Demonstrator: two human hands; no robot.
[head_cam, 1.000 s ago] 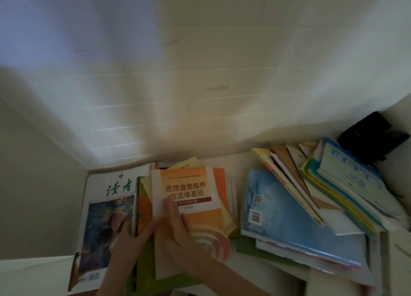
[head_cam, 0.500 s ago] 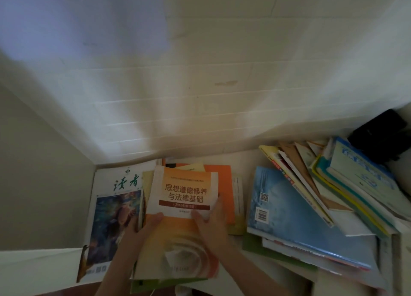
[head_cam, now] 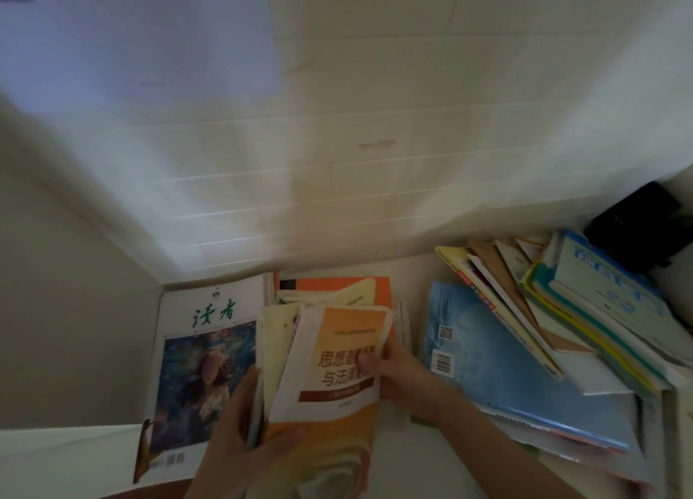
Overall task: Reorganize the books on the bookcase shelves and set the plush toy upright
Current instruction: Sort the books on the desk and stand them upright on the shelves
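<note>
The orange book [head_cam: 339, 367] sits tilted on a small stack, its long axis running from the person toward the back wall [head_cam: 375, 123]. Both hands clamp it: left hand [head_cam: 243, 438] wraps the stack's near-left edge, right hand [head_cam: 397, 371] pinches its right edge, thumb on the cover. Left of the book lies a magazine [head_cam: 202, 352]; right of it, a slumped pile [head_cam: 543, 341]. No plush toy shows

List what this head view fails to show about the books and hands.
- Orange book: title partly hidden by the right hand; bottom edge cut off by the frame.
- Books behind it: covers hidden by the orange book.
- Left hand: blurred, wrist cut off at the bottom edge.
- Right stack: lower covers hidden by overlapping books.
- Black object: too dark to identify.
- Plush toy: not in view.
</note>
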